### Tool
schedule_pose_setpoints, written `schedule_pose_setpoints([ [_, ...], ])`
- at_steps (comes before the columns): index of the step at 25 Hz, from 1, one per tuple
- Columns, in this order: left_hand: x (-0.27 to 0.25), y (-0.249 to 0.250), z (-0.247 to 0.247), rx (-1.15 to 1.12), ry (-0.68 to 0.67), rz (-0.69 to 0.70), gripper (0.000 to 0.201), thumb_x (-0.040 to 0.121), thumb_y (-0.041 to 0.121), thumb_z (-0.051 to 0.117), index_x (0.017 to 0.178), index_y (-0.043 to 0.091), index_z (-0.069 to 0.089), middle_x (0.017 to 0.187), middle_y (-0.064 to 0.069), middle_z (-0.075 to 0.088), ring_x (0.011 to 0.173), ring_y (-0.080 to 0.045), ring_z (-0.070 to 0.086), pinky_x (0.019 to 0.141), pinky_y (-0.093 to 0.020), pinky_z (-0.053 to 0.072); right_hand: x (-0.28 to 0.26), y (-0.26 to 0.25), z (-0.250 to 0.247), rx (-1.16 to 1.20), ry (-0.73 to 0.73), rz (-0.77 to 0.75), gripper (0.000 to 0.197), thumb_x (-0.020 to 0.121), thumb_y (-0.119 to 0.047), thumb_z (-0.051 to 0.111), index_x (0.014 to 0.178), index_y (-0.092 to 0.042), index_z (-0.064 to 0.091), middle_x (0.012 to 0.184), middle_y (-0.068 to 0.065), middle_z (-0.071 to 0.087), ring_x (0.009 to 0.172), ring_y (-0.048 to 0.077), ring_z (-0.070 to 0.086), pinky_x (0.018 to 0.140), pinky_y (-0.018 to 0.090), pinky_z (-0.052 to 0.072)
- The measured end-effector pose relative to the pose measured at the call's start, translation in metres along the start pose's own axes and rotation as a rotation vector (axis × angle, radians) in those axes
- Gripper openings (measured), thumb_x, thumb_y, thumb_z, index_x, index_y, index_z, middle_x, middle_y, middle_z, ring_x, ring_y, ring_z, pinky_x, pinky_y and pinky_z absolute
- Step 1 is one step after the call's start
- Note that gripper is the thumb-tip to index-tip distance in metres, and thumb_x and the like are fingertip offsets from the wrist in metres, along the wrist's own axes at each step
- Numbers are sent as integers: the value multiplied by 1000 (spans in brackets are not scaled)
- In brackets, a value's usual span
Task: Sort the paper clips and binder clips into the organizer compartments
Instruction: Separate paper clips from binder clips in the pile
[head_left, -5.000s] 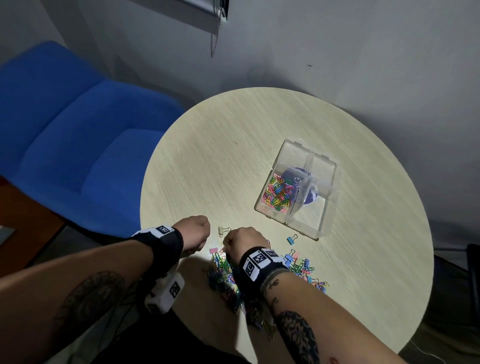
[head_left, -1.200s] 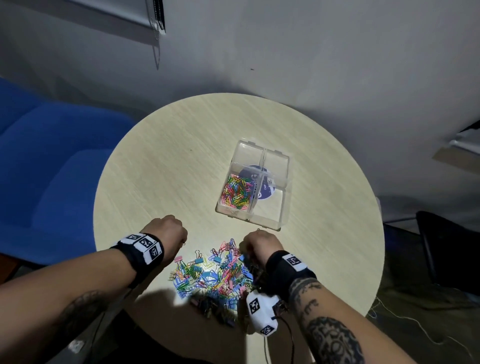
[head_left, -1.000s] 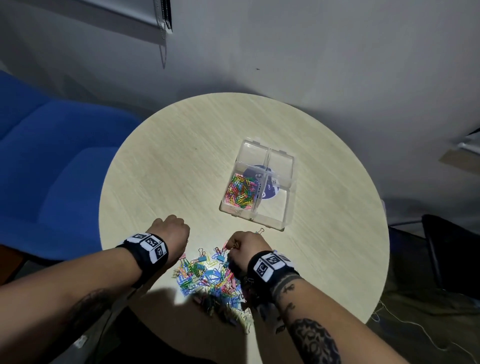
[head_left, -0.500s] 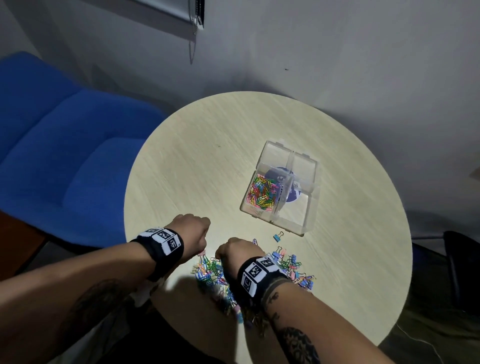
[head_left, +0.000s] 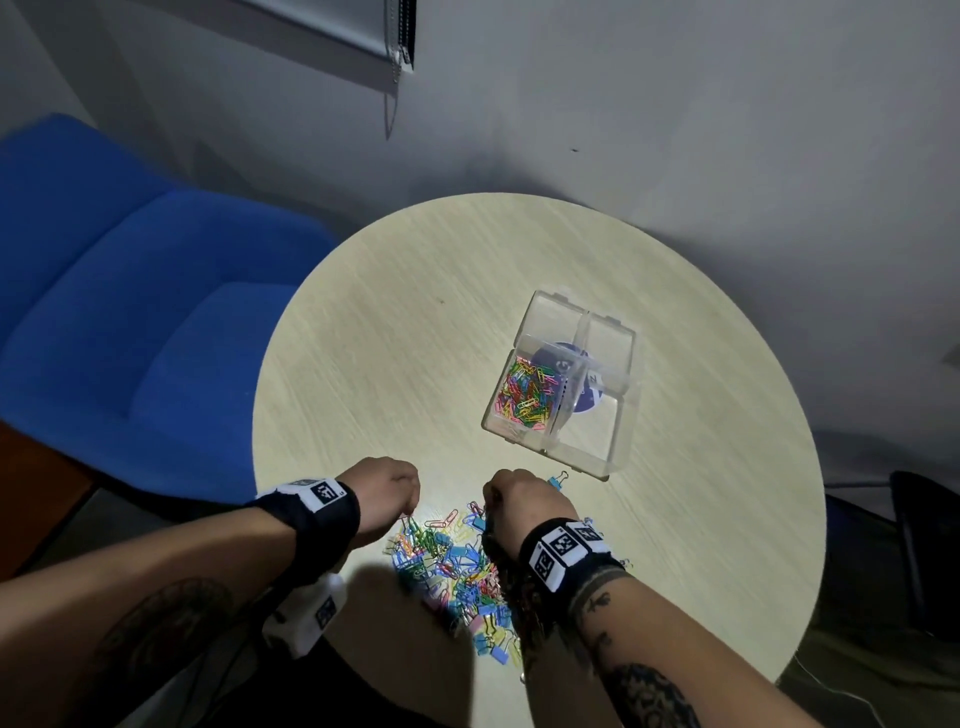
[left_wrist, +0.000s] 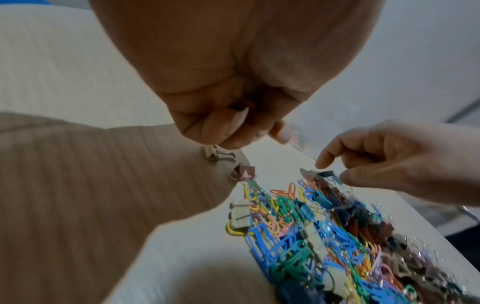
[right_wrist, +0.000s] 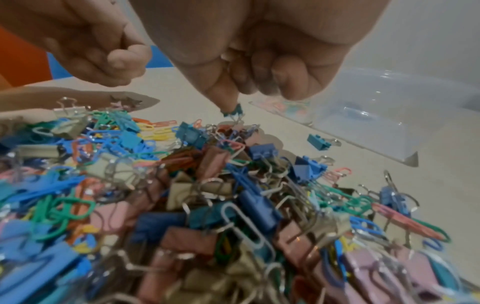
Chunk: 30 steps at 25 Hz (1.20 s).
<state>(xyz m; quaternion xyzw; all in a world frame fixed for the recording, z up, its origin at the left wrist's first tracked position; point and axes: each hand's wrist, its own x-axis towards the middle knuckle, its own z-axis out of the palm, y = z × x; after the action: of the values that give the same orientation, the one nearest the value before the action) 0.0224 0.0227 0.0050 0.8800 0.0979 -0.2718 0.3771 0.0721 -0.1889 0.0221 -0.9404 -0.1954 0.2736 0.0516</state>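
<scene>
Teal binder clip (right_wrist: 235, 112) sits pinched in the right hand (right_wrist: 259, 61) grip, plain in the right wrist view, hidden from the head camera; left hand (left_wrist: 233, 82) curled above the pile (head_left: 457, 571), contents unclear; clear organizer (head_left: 618, 421) farther along the worktop (head_left: 389, 338), paper clips (head_left: 527, 397) in its near-left compartment.

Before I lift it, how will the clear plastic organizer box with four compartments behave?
The clear plastic organizer box looks thin-walled, so probably light and fairly stiff. Only one compartment holds the colourful paper clips, so the weight likely sits to that side and it may tip. It is open on top, so tilting could spill them.
</scene>
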Motion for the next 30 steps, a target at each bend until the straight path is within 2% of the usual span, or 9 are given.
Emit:
schedule_pose_setpoints([
  [4,5,17,13,275,-89,81,12,90,32,51,92,27,62,90,7,65,92,-19,62,74,-26,44,-10,0,7,34,22,-2,21,94,-21,51,113,-18,58,115,7,59,106,29,59,74,30,41],
  [7,11,30,24,465,-119,80,33,86,45,59,116,32,64,114,7,66,107,-19,62,84,-28,49,-18,1,12,55,-4,-3,22,90,-17,52,110,-19,60,112,7,60,104,30,60,78,32,47],
  [9,14,36,29,551,-113,80,39,82,44,64,121,36,63,120,8,65,109,-19,62,88,-30,51,-26,4,15,67,-15,-5,20,89,-14,52,107,-18,61,109,6,60,100,29,61,76,32,48],
  [12,15,40,34,627,-130,80,44,80,43,73,121,38,61,119,7,65,109,-20,62,85,-30,50,-34,8,20,65,5,-28,20,88,-11,52,104,-19,61,107,4,61,97,28,61,71,30,46],
  [14,15,40,34,645,-120,84,44,80,43,75,121,37,62,119,6,65,110,-21,62,86,-31,49,-33,7,21,73,7,-46,22,89,-11,52,105,-21,63,110,4,62,98,27,62,75,31,51],
  [19,12,39,38,638,-78,75,20,84,37,69,103,32,71,110,4,69,103,-22,64,82,-29,51,-23,1,17,39,-20,-106,28,90,-17,51,114,-21,67,117,5,61,105,28,62,85,34,53],
  [22,10,41,41,645,-35,75,14,89,38,61,95,30,71,103,3,69,96,-23,64,77,-30,49,-22,1,17,10,-23,-137,29,89,-18,51,112,-21,68,116,4,60,104,28,61,82,33,50],
  [26,9,41,38,639,-39,90,17,92,37,55,94,28,70,100,2,69,93,-24,64,73,-29,48,-14,-2,23,-118,-76,-223,28,85,-8,58,102,-27,70,92,2,50,84,29,58,65,30,41],
  [30,7,29,24,539,-72,90,15,88,36,59,96,32,71,100,8,69,97,-19,64,72,-26,45,-3,-12,14,-219,-92,-254,26,91,-16,56,109,-29,67,96,6,54,89,32,60,67,32,43],
])
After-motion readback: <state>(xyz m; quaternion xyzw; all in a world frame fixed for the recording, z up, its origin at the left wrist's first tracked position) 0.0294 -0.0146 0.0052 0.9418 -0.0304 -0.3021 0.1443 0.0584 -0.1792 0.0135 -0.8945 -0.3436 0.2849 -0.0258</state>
